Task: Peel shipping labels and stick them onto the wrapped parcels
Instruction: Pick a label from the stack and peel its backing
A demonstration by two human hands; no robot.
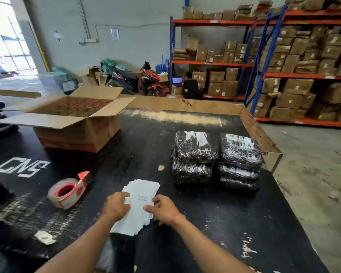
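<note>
The fanned stack of thin white paper shipping labels (140, 201) looks light, floppy and slippery. The left hand (116, 205) presses it flat with relaxed fingers, while the right hand (162, 208) pinches its right edge; a corner is probably the best place to start peeling.

Print on top sheet of label stack (140, 201) blurred — unreadable. Left hand (116, 206) and right hand (163, 210) cover stack's middle and near part; fingers partly hidden, grip unclear. Lower parcels (193, 172) hidden under upper ones. Carton (75, 123) contents indistinct. Bench (215, 243) cut off at near edge — dark items far left cropped.
</note>
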